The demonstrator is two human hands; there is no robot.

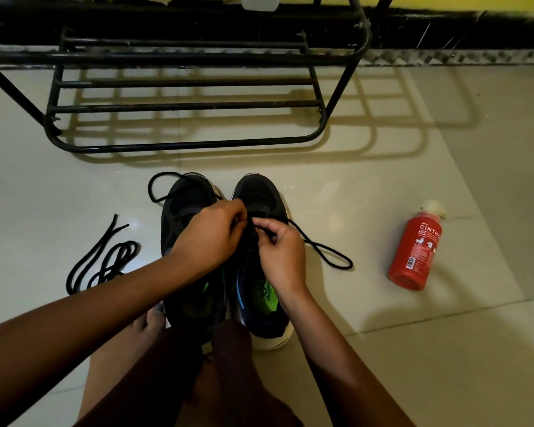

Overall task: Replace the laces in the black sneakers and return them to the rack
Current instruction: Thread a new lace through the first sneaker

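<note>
Two black sneakers stand side by side on the tiled floor [383,180], toes toward the black metal rack [182,146] and apart from it: the left sneaker [182,211] and the right sneaker [259,192]. Both hands meet over the right sneaker's eyelets. The left hand [210,235] reaches across the left sneaker with its fingers curled, pinching a black lace [330,257]. The right hand [282,251] pinches the same lace between thumb and forefinger, just beside the left hand's fingertips. From there the lace runs out to the right in a long loop on the floor. Another loop of lace [154,186] curls over the left sneaker's toe. A loose lace [105,260] lies coiled on the floor to the left, and a red bottle [413,254] lies on its side to the right, well apart from the sneakers.
</note>
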